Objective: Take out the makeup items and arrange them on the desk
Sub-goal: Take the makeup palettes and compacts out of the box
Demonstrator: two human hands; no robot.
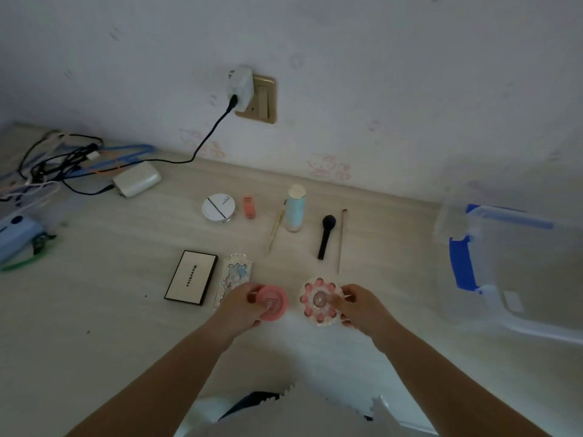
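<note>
Near the front edge of the bench [94,326], the left hand [239,305] grips a round pink compact [273,302], fingers curled round its left rim; the lid is smooth, matte, with a small square emblem at centre. Just beside it, apart by a narrow gap, the right hand [353,305] pinches a flower-shaped compact [320,302] by its right rim; that case is clear and glossy, scalloped, ringed with pink beads round a clear centre. Whether either compact rests on the bench surface cannot be told.

Left of the pink compact lies an ornate pale case [233,275], partly covered by the left hand, and beside that a flat rectangular palette [191,277], cream with black edging and printed lettering. Further back, in a row: a round white cushion compact [218,208], a small orange lipstick [248,207], a thin gold brush [275,231], a pale blue bottle [295,208] standing upright, a black brush [326,236] with a rounded head, and a slim brush [341,239].

Nothing stands between the hands and these items. At right sits a translucent plastic box [520,279] with blue latches. At far left are a white charger [137,179] and tangled cables [56,162]; a black lead runs to a wall socket [255,99]. Bench surface is pale wood grain, matte.
</note>
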